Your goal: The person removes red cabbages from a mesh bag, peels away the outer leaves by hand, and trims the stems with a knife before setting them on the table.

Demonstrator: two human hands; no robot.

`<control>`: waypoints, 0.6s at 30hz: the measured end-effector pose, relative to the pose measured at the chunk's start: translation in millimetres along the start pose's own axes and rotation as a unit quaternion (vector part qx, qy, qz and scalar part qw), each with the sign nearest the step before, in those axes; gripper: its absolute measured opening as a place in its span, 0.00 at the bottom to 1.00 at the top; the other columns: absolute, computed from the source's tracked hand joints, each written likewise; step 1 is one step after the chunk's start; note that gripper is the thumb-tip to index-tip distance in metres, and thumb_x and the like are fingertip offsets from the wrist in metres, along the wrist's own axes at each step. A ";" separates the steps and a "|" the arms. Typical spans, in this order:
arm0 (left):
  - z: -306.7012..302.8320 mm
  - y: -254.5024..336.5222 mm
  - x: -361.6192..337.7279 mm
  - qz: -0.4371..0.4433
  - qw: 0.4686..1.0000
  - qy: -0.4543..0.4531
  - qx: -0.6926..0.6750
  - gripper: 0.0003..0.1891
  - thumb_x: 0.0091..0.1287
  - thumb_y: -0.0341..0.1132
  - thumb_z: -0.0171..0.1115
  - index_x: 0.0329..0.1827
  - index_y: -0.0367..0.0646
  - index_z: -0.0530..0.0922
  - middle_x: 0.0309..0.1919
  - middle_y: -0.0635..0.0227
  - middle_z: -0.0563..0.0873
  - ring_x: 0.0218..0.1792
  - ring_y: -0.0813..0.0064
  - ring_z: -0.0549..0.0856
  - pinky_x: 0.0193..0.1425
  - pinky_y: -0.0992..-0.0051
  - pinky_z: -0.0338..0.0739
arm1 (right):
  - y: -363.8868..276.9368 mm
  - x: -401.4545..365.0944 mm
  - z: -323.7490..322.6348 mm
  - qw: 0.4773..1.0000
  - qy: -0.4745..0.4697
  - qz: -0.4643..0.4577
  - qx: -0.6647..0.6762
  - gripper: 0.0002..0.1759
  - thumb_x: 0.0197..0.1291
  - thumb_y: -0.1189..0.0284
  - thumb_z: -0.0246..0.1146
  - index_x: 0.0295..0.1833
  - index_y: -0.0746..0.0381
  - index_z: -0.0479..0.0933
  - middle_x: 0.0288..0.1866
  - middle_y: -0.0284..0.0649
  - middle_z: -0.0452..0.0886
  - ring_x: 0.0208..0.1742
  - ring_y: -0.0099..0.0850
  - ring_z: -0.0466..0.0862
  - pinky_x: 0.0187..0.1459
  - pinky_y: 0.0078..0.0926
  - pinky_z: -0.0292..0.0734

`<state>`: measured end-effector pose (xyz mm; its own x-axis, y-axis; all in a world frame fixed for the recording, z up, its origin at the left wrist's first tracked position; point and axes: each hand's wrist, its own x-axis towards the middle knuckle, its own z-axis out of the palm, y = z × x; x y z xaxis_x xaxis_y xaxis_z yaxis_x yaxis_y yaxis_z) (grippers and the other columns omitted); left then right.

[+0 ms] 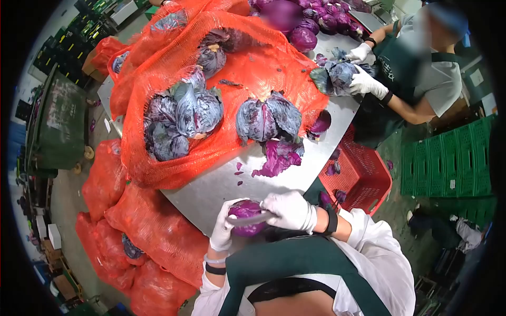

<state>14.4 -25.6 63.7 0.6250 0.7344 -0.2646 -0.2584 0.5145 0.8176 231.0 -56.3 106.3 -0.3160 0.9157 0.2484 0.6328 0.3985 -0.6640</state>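
Note:
My left hand (222, 227), in a white glove, is closed round the side of a trimmed red cabbage (247, 209) at the table's near edge. In my gloved right hand (291, 211) is a knife (247, 219), its blade lying across the front of that cabbage. Beyond them on the metal table (205, 197) lie loose purple leaves (278, 158). An untrimmed red cabbage (268, 118) with dull outer leaves sits just behind these, at the edge of the orange mesh bag (174, 176).
More untrimmed cabbages (197, 113) lie in the open bag. Peeled cabbages (303, 39) are piled at the back. A co-worker's gloved hands (369, 81) handle a leafy cabbage on the right. A red crate (363, 171) stands below the table; full mesh bags (158, 231) lie left, green crates (448, 163) right.

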 end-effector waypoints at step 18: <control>3.8 29.3 44.4 0.180 0.967 -0.067 0.169 0.41 0.54 0.38 0.71 0.69 0.37 0.59 0.62 0.54 0.71 0.65 0.62 0.69 0.69 0.64 0.63 | 33.8 -27.2 19.6 0.701 -0.060 0.323 0.633 0.32 0.60 0.58 0.62 0.66 0.55 0.61 0.46 0.28 0.75 0.32 0.18 0.72 0.30 0.18 0.73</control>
<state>37.4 20.4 77.9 0.6351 0.7634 0.1179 -0.2360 0.0464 0.9706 247.1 -68.8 63.3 -0.3578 0.8426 -0.4025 -0.4392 -0.5322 -0.7238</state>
